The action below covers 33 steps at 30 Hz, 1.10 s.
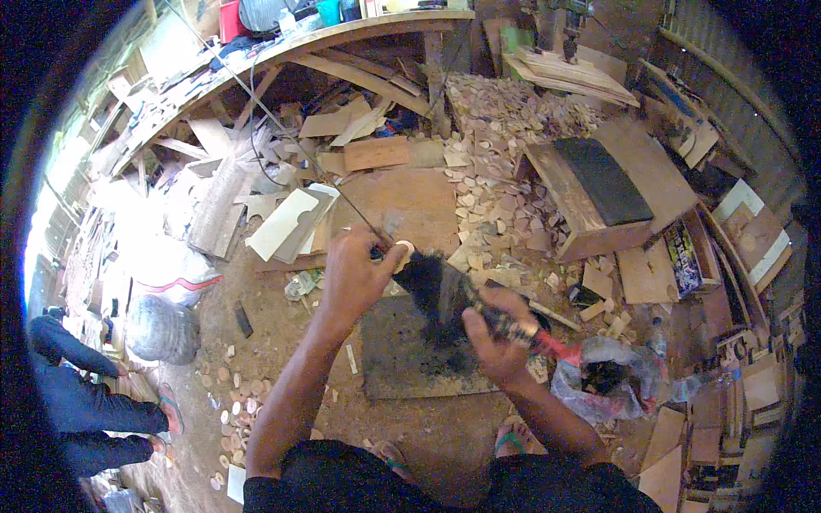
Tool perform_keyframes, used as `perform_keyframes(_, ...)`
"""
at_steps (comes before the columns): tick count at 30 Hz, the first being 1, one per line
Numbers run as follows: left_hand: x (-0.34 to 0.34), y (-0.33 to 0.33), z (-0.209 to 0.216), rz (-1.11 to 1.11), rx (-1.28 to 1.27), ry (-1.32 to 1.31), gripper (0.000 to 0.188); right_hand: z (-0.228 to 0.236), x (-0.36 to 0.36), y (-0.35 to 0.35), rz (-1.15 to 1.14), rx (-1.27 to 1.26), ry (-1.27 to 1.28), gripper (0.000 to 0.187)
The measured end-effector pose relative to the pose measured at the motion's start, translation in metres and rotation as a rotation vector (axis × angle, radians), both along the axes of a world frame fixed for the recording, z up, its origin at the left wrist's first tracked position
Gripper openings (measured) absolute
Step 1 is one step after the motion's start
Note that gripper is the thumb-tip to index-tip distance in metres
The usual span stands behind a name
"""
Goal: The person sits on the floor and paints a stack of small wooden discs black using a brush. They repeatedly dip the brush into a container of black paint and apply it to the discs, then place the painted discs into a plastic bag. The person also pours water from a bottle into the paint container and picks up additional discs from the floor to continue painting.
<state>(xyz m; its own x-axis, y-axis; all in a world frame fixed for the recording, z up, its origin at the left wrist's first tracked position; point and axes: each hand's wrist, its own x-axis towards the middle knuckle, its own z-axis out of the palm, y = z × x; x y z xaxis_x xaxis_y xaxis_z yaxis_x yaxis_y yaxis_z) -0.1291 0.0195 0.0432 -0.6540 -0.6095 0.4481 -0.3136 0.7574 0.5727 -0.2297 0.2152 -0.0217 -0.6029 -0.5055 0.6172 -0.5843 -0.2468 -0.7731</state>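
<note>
My left hand (355,261) is closed in a pinch around a small round pale wooden disc (404,254), held over the middle of the work spot. My right hand (502,336) wraps around a dark hand-held tool (453,299) with a broad black head, smeared by motion, so its exact kind is unclear. The black head reaches up beside the disc; whether they touch I cannot tell. A thin dark line (299,158) runs from the upper left down to my left hand. Beneath both hands lies a dark flat board (410,368) with black smudges on it.
A clear plastic bag (609,376) with dark contents sits right of the board. Round wooden discs (235,410) are scattered at lower left. Wood offcuts (505,171) heap behind, near a wooden box (611,192). A curved workbench (342,38) stands at the back. Another person's legs (103,402) show at left.
</note>
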Motion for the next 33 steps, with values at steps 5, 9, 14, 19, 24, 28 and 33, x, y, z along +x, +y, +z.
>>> perform_keyframes(5, 0.002, -0.002, -0.004, 0.022, -0.01, 0.054, 0.027, 0.0, 0.004, 0.003, 0.056, -0.092, 0.001, 0.024)
perform_keyframes(9, 0.002, -0.003, -0.005, 0.035, -0.058, 0.016, 0.029, -0.001, 0.003, 0.001, -0.019, -0.022, -0.026, 0.025)
perform_keyframes(14, 0.004, -0.001, 0.0, 0.071, -0.06, -0.015, 0.03, 0.006, 0.011, 0.006, 0.134, -0.089, 0.044, 0.028)
perform_keyframes(19, 0.002, 0.006, 0.006, 0.054, -0.058, -0.048, 0.03, 0.014, 0.004, 0.003, -0.124, 0.084, -0.228, 0.024)
perform_keyframes(24, 0.006, 0.004, 0.007, 0.027, -0.018, -0.023, 0.028, 0.019, 0.005, 0.006, 0.07, 0.03, -0.218, 0.022)
perform_keyframes(28, 0.004, 0.003, 0.004, -0.086, -0.008, -0.015, 0.029, 0.03, -0.015, -0.001, -0.078, 0.052, -0.322, 0.02)
perform_keyframes(33, 0.004, 0.004, 0.007, -0.075, -0.006, -0.025, 0.029, 0.027, -0.032, -0.011, -0.186, -0.048, -0.41, 0.018)
